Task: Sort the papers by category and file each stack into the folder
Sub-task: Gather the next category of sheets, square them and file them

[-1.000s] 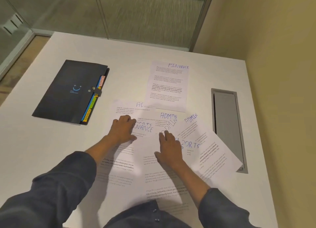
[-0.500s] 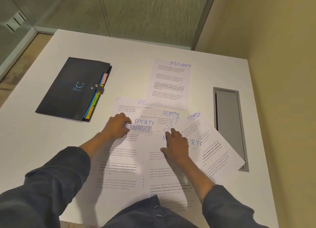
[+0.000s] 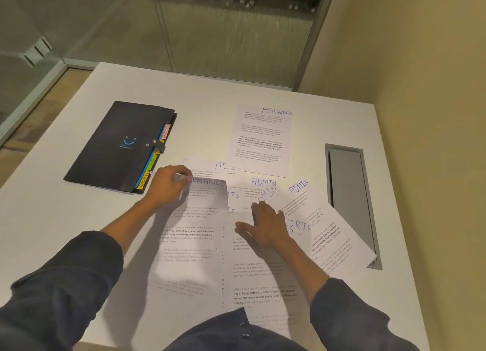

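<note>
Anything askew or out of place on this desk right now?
Yes. The angled ADMIN sheet fans out over the recessed cable tray, its corner overhanging the opening. The other papers overlap unsorted; the black folder is closed.

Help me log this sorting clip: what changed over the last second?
The left hand has pinched the top corner of the FINANCE sheet and lifted it off the pile, covering most of the SPORTS heading. The right hand still presses the pile. Folder and far FINANCE page unchanged.
</note>
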Available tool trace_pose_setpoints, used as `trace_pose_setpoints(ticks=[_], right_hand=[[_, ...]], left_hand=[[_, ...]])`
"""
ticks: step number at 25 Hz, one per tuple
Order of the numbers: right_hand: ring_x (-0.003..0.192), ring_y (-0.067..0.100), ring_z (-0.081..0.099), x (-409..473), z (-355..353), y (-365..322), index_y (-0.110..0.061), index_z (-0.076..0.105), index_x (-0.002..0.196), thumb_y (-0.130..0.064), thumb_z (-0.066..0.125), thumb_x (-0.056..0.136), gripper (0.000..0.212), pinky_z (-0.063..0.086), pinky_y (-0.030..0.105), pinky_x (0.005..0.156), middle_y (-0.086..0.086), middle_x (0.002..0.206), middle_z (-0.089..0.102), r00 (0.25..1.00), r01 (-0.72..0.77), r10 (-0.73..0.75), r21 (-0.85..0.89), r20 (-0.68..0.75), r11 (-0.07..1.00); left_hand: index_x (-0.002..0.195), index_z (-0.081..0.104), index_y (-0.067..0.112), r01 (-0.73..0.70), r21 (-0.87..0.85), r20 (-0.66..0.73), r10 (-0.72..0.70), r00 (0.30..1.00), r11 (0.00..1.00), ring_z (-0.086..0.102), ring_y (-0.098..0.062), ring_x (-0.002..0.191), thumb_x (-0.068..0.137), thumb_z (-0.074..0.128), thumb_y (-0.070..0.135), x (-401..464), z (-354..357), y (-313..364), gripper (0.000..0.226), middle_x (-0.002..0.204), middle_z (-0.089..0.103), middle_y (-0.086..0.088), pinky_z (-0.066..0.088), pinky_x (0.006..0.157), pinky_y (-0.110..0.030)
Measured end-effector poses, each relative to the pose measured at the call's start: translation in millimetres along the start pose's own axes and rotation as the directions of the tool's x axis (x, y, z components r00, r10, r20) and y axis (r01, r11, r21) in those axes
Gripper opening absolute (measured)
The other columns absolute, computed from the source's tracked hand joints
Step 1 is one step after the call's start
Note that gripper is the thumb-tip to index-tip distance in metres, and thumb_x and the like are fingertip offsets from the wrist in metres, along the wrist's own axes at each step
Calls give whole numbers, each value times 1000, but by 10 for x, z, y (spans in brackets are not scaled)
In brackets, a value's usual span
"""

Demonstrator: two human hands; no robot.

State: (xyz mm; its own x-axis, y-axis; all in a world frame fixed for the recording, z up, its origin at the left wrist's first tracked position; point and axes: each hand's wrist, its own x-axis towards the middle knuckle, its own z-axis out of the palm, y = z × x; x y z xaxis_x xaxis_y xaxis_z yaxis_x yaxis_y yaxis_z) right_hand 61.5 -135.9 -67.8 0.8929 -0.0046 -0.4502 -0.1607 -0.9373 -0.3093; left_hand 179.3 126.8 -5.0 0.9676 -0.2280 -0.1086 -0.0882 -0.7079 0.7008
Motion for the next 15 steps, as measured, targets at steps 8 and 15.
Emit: trace_pose_setpoints(ticks=[8,15], right_hand=[[105,28,67,182,-582,-551,-7,60,130,-27,66,92,43,55,30,78,11,122,68,985,148,-55,656,-161,740],[94,20,71,280,-1078,-470,-5,67,122,-16,65,93,31,58,32,81,8,110,73,926,220,180,860,-333,461]], left_hand=[[90,70,14,-273,-63,-54,270,961,960,58,-1,89,88,66,14,295,-514,962,5,97,69,2,38,99,-29],[135,47,15,-116,-117,-470,48,881,986,43,-22,129,85,68,23,581,-649,922,55,135,51,-4,32,110,-42]])
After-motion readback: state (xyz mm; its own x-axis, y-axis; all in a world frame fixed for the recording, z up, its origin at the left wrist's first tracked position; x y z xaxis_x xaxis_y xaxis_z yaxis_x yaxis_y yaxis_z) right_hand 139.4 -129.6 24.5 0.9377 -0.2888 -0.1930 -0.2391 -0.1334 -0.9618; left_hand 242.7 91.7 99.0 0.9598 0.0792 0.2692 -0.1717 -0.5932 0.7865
